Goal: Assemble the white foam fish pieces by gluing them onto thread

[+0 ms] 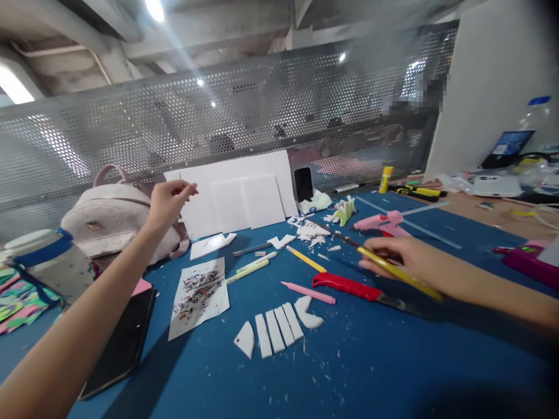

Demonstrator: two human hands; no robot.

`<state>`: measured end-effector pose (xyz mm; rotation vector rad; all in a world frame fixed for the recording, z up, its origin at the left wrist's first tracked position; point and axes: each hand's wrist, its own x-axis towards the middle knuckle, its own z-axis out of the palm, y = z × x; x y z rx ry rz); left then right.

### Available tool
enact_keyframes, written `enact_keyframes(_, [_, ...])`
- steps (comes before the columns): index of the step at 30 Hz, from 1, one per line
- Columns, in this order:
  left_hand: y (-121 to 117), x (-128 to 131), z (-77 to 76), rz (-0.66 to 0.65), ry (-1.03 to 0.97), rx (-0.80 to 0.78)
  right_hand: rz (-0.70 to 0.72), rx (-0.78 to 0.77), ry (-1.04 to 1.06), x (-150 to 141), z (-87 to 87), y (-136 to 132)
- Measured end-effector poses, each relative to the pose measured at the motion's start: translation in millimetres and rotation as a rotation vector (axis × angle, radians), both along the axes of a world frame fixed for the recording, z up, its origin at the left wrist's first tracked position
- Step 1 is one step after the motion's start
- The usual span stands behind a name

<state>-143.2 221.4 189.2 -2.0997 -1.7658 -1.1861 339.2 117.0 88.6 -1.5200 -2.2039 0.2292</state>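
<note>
My right hand (388, 259) is wrapped round a slim yellow-handled tool (388, 267). Its dark, thin front end points at a heap of white foam scraps (311, 230); its exact kind is unclear. My left hand (172, 201) is raised before the white boards, fingers bent together; whatever they may pinch is too small to make out. Cut white foam pieces lie in front: a pointed piece with a hole (245, 339), several strips (278, 330) and a curved, notched piece (308, 312). Close to my right hand are a red-handled knife or saw (349, 286) and a pink marker (309, 293).
Glitter-like bits lie on a paper sheet (183, 317). Left stand a phone or tablet (126, 337), a cup (48, 256) and a backpack (109, 215). White boards (227, 203) lean at the back. A pink glue gun (382, 222) and a glue stick (386, 180) are right.
</note>
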Motion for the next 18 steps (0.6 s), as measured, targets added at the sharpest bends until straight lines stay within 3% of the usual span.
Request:
enact_keyframes(3, [-21.1,17.5,6.8,-0.069,-0.086,0.063,0.079,0.007,-0.141,-17.5,10.9,-0.7])
enact_keyframes(7, [-57.5,49.6,6.9,-0.234,-0.143,0.012,0.138,0.071,-0.282,-49.8,13.7,14.7])
enact_keyframes(12, [-99.2,79.9,-0.7,-0.393,-0.173,-0.1,0.18,0.106,-0.413,-93.0,10.1,65.1])
enact_keyframes(18, [-128.9,84.2,-24.3,-0.499,-0.179,-0.241,0.234,0.162,-0.463,-145.2,19.1,127.8])
